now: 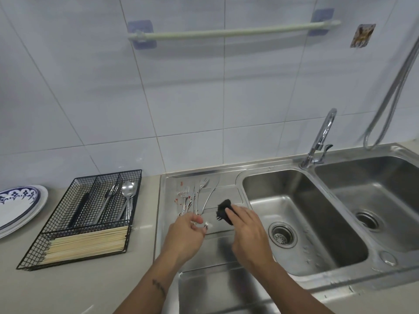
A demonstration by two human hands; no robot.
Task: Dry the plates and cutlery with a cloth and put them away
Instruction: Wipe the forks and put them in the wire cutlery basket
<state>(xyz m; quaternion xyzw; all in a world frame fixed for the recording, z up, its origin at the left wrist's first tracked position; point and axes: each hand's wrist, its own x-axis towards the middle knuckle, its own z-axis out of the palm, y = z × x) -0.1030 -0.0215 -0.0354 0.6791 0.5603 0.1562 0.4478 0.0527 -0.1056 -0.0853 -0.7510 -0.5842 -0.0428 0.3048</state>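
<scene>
Several wet forks and spoons (pixel 196 197) lie on the steel draining board (pixel 172 225) left of the sink. My left hand (pixel 186 234) hovers just below their handles, fingers curled but apart; whether it touches a handle is unclear. A dark cloth (pixel 223 210) sits bunched under the fingers of my right hand (pixel 247 232), right of the cutlery. At the left, a black wire cutlery tray (pixel 133 177) holds spoons (pixel 128 196), forks, dark-handled pieces and a bundle of chopsticks (pixel 88 243). Stacked plates (pixel 20 207), the top one blue-patterned, rest at the far left.
A double steel sink (pixel 303 220) with a chrome tap (pixel 322 139) fills the right side. A hose (pixel 394 91) hangs at the far right. A towel rail (pixel 231 31) is fixed to the tiled wall. Beige counter (pixel 74 288) runs in front of the tray.
</scene>
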